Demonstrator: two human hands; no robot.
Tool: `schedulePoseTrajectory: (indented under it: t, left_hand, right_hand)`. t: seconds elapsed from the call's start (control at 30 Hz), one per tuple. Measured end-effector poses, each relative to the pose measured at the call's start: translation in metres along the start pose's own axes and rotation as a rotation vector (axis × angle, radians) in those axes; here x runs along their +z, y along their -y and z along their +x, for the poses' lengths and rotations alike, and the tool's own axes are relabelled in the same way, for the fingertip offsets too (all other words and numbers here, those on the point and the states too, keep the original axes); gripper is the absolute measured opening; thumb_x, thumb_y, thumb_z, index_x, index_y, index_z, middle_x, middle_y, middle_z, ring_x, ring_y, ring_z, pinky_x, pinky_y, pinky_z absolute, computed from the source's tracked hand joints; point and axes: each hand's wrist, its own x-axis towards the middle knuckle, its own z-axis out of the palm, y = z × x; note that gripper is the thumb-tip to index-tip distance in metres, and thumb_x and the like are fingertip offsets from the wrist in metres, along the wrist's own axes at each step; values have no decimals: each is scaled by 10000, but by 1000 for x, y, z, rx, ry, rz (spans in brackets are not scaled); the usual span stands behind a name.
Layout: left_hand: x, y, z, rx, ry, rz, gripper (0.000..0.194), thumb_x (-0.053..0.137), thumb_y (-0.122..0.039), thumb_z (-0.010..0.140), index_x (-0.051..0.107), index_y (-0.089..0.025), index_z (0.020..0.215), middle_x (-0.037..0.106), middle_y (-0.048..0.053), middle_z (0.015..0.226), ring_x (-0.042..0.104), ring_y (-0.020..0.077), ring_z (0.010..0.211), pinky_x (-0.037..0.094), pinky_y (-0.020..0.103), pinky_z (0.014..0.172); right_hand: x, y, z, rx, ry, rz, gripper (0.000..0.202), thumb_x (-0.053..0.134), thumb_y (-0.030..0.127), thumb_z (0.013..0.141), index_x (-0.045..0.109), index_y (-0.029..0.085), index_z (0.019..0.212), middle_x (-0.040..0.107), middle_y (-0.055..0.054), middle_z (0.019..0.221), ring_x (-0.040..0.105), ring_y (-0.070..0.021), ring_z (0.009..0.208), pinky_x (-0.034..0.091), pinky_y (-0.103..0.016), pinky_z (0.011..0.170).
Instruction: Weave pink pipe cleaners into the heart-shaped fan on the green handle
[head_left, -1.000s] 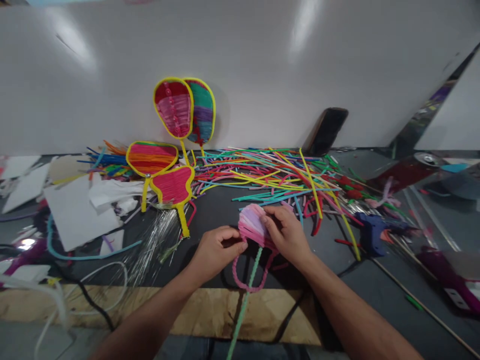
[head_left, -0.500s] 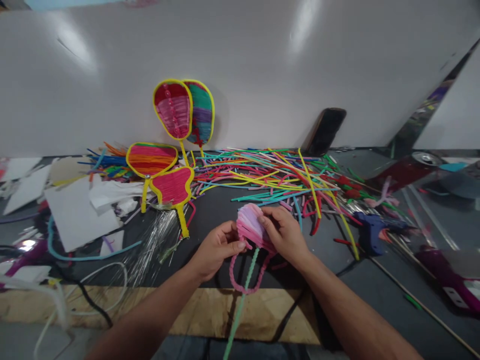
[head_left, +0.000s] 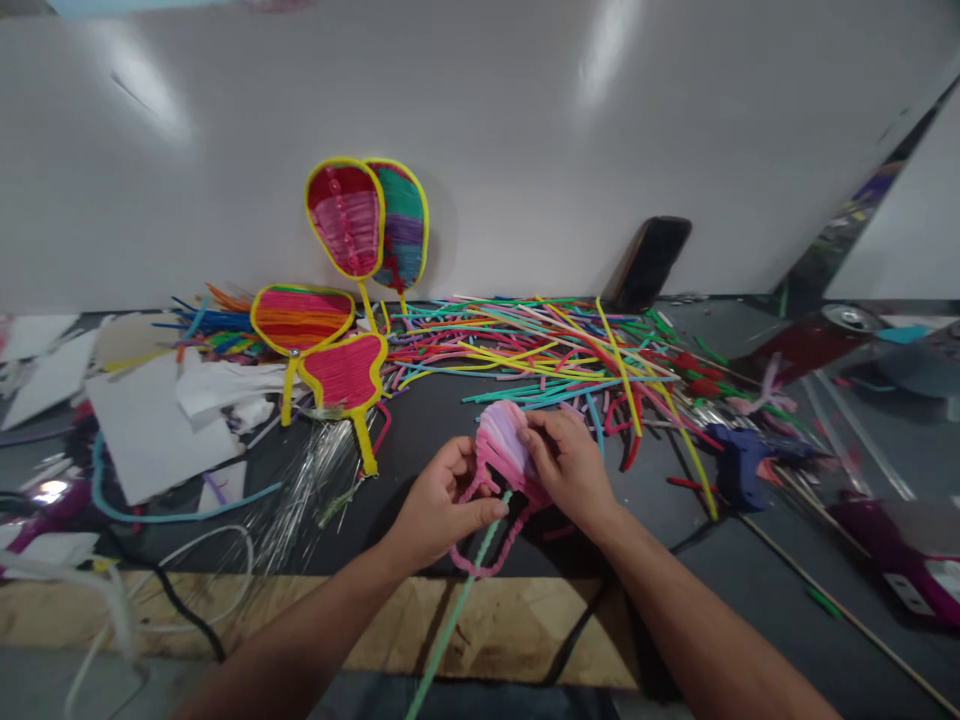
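Observation:
A small panel of pink and lilac pipe cleaners is held up just above the dark tabletop. My right hand pinches its right edge between thumb and fingers. At the lower left, my left hand closes around the pink edge, its thumb lying across near the green stem. A twisted pink pipe cleaner loop hangs below the panel. Past it runs a long light green pipe cleaner stem, slanting down to the left. The fingertips behind the panel are hidden.
Behind lies a pile of loose pipe cleaners. Finished yellow-edged fans are at left, two leaning on the white wall. A phone leans there too. To the right are a blue glue gun and a red can.
My left thumb has shifted right and down toward the green stem. The stem's lower end and the pink loop have swung left; my right hand keeps its pinch.

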Motion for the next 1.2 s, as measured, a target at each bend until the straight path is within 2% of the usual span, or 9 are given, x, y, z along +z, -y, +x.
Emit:
schedulePoseTrajectory:
  t: [0.17, 0.33, 0.57, 0.67, 0.77, 0.87, 0.97, 1.2]
  left_hand:
    - [-1, 0, 1, -6, -52, -28, 479, 751, -263, 642, 489, -168, 1032, 643, 22, 850, 573, 127, 754, 428, 236, 707]
    - [-5, 3, 3, -56, -17, -92, 421, 729, -279, 676, 518, -169, 1023, 639, 30, 876, 577, 125, 773, 444, 242, 721]
    - [-10, 0, 3, -8, 3, 34, 291, 608, -335, 792, 553, -147, 1007, 614, 20, 765, 562, 106, 671, 439, 235, 682]
    - [-12, -1, 4, -20, 15, 49, 272, 604, -322, 796, 555, -146, 998, 619, 26, 784, 567, 114, 703, 435, 237, 704]
    - [-14, 0, 5, -20, -24, 27, 236, 602, -306, 800, 566, -149, 971, 611, 16, 760, 551, 104, 694, 424, 223, 708]
    - [-14, 0, 6, -35, -62, -19, 242, 613, -307, 789, 568, -156, 972, 601, 5, 729, 537, 102, 682, 414, 214, 701]
    - [-13, 0, 5, -60, -75, -45, 237, 626, -318, 775, 569, -160, 942, 593, 0, 709, 531, 105, 679, 411, 214, 703]
    - [-12, 2, 5, -59, -78, -72, 206, 652, -339, 750, 604, -157, 833, 587, -6, 699, 519, 102, 660, 413, 223, 692]
  right_hand:
    - [3, 3, -1, -21, 48, -38, 145, 499, 258, 872, 611, 203, 945, 656, -39, 807, 545, -199, 797, 401, -352, 752]
    - [3, 4, 0, -20, 30, -23, 140, 498, 250, 867, 615, 205, 931, 659, -38, 802, 550, -197, 779, 411, -350, 739]
    - [-1, 3, 0, -18, 14, -9, 162, 474, 268, 876, 613, 209, 935, 661, -46, 819, 566, -200, 787, 428, -365, 752]
    - [-4, 6, -1, -67, -27, -8, 206, 478, 244, 871, 570, 211, 1053, 647, -64, 929, 559, -212, 887, 420, -395, 820]
    - [-8, 14, -4, -186, -46, -3, 301, 536, 220, 832, 528, 227, 1133, 601, -81, 1058, 523, -227, 1005, 396, -432, 888]
    - [-8, 20, -8, -275, 26, -3, 210, 589, 207, 794, 599, 273, 992, 606, -48, 1048, 508, -229, 1012, 393, -439, 895]
    - [-5, 20, -11, -291, 73, -9, 131, 606, 214, 788, 637, 295, 885, 620, -24, 1041, 485, -232, 1029, 401, -434, 883]
    - [2, 17, -11, -277, 36, 6, 98, 630, 265, 793, 637, 303, 883, 620, -24, 1000, 474, -229, 1008, 420, -423, 865]
